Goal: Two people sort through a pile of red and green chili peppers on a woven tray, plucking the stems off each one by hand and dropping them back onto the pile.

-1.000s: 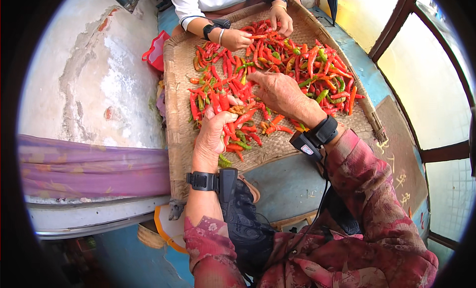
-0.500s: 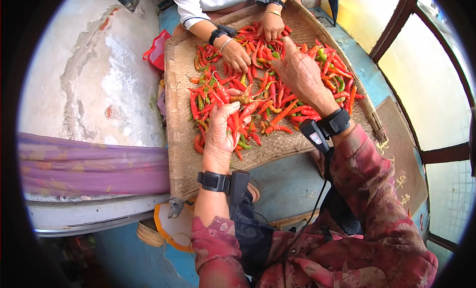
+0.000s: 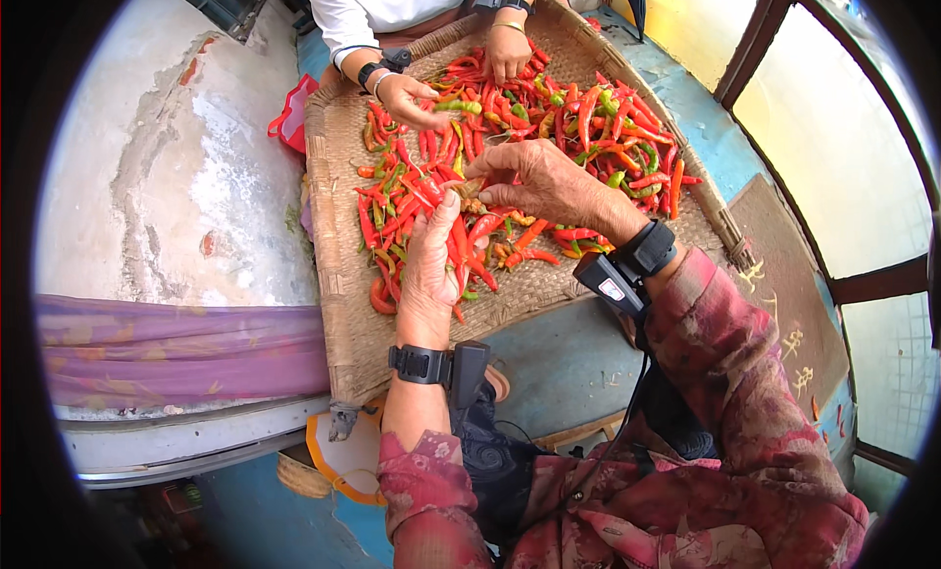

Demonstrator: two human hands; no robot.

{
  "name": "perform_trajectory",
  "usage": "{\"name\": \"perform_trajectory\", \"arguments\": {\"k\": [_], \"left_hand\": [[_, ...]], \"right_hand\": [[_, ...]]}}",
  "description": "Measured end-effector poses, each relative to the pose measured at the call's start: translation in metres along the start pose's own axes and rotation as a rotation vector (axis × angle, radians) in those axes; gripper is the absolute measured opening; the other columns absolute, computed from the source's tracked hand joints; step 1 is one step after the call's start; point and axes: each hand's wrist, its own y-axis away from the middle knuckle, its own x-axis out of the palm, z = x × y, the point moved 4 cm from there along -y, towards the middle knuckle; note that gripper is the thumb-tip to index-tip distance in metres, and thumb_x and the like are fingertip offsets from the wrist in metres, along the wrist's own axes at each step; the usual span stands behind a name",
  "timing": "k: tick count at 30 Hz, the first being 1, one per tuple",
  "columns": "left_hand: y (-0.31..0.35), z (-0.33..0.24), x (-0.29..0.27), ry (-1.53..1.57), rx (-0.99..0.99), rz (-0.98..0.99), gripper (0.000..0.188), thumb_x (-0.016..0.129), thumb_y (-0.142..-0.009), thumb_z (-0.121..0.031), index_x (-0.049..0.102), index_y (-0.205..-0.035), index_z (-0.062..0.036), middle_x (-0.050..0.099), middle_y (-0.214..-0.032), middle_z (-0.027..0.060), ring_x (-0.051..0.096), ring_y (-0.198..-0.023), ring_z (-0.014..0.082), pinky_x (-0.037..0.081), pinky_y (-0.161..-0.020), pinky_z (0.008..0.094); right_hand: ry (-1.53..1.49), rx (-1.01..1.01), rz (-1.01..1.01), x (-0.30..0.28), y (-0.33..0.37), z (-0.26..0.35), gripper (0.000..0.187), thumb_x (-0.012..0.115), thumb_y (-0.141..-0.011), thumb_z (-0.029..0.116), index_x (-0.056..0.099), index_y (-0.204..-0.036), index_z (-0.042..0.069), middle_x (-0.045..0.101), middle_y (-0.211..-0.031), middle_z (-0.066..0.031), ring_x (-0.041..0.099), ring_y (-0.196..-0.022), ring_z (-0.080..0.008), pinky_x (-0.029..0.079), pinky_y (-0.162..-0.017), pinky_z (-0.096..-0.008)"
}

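My left hand (image 3: 429, 260) is closed around a bunch of red chili peppers (image 3: 461, 244), held over the near left part of a woven bamboo tray (image 3: 343, 304). Some stems and tips stick out past its thumb. Just to the right, my right hand (image 3: 554, 185) curves toward that bunch, thumb and index finger apart. Close to those fingertips is a wrinkled brownish-orange pepper (image 3: 470, 189); I cannot tell whether they touch it. Red, orange and green chili peppers (image 3: 613, 128) lie heaped across the tray.
Across the tray, another person's hand (image 3: 407, 100) is beside a green pepper (image 3: 459, 106); their other hand (image 3: 507, 51) reaches into the heap. A red bag (image 3: 292, 118) stands by the left wall. Framed window panes (image 3: 784, 148) line the right side.
My right hand has come back from the far heap toward the peppers in my left hand. The other person's hand on the left has lifted, with a green pepper at its fingers.
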Motion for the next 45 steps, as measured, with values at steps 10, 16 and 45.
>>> {"name": "perform_trajectory", "arguments": {"k": [10,16,45], "left_hand": [[-0.001,0.002,0.000,-0.015,-0.015,-0.043,0.026,0.061,-0.086,-0.025,0.053,-0.104,-0.0082,0.059,-0.092,0.0033,0.059,-0.073,0.0119,0.051,-0.056,0.0231],[-0.001,0.000,-0.008,0.051,0.044,0.099,0.023,0.058,-0.086,-0.010,0.051,-0.108,-0.0090,0.058,-0.098,0.0036,0.056,-0.079,0.0107,0.046,-0.053,0.0223],[0.000,-0.003,-0.017,0.178,0.052,0.073,0.024,0.058,-0.084,-0.003,0.052,-0.107,-0.0068,0.057,-0.101,0.0108,0.056,-0.080,0.0166,0.046,-0.059,0.0238]], "right_hand": [[0.178,-0.132,-0.291,-0.010,-0.004,-0.007,0.015,0.060,-0.083,0.015,0.059,-0.084,0.001,0.059,-0.074,-0.0147,0.060,-0.071,-0.0303,0.048,-0.063,-0.0375],[0.585,-0.048,-0.982,-0.044,0.003,-0.008,0.020,0.060,-0.082,0.021,0.061,-0.086,0.001,0.060,-0.074,-0.0176,0.061,-0.071,-0.0340,0.049,-0.064,-0.0421],[-0.378,0.171,-0.435,-0.026,-0.010,-0.024,0.015,0.057,-0.085,0.008,0.056,-0.098,-0.001,0.058,-0.071,-0.0007,0.054,-0.063,-0.0060,0.045,-0.055,-0.0208]]}}
